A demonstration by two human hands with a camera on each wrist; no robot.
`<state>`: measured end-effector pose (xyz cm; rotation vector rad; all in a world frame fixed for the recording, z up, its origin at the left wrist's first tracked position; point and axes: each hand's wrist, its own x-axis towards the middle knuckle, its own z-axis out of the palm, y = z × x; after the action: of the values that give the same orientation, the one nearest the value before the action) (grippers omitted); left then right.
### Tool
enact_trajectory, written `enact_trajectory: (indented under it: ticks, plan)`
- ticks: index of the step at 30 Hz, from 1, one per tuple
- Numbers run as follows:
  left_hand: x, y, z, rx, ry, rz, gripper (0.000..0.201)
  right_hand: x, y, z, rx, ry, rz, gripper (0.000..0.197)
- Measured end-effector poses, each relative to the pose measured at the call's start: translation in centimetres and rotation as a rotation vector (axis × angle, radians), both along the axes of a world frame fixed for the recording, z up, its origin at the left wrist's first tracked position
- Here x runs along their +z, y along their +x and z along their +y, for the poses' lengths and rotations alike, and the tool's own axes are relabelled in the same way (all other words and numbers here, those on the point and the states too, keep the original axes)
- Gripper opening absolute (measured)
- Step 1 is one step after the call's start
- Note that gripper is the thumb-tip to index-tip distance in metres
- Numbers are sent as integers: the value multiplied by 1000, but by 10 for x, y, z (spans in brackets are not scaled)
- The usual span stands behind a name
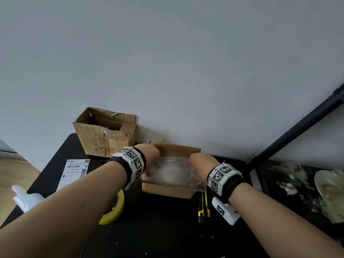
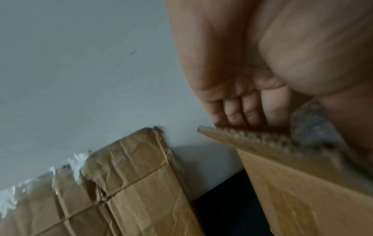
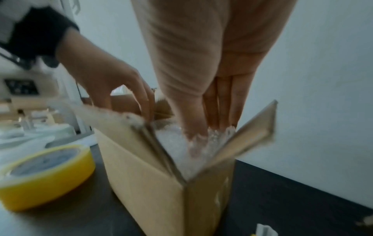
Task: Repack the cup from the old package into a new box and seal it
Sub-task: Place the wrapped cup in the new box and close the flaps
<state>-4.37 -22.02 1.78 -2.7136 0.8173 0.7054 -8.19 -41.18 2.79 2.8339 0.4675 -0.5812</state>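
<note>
Reaching into the small open brown cardboard box (image 1: 168, 190) on the black tabletop (image 1: 158, 229), both hands meet a clear bubble-wrap bundle (image 1: 171, 170) that fills its opening. I cannot see the cup itself. The right hand (image 1: 202, 162) pushes straight fingers (image 3: 236, 99) down into the wrap, its grip holding nothing. The left hand (image 1: 149, 152) is at the box's left flap; I cannot tell its grip. A crumpled, torn brown cardboard box (image 1: 106, 135) stands behind by the wall, and a yellow tape roll (image 1: 115, 211) lies near.
</note>
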Motion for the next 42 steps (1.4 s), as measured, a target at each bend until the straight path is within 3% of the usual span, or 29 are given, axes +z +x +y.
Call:
enact_trajectory:
  ticks: [5,11,18,34,42]
  plan:
    - [-3,-2,-4,-80,106,-3,39,-12,-3,6,25,-142,37,40]
    - [-18,-4,-14,-176,146,-123,25,-31,1,14,192,-278,45,27]
    - [-32,5,-26,-140,98,-103,32,-55,10,17,295,-283,53,30]
    - [-42,-4,-20,-195,68,-173,30,-51,18,20,282,-252,78,31]
    - [-16,-8,-17,-53,107,39,18,-27,4,14,155,-187,136,23]
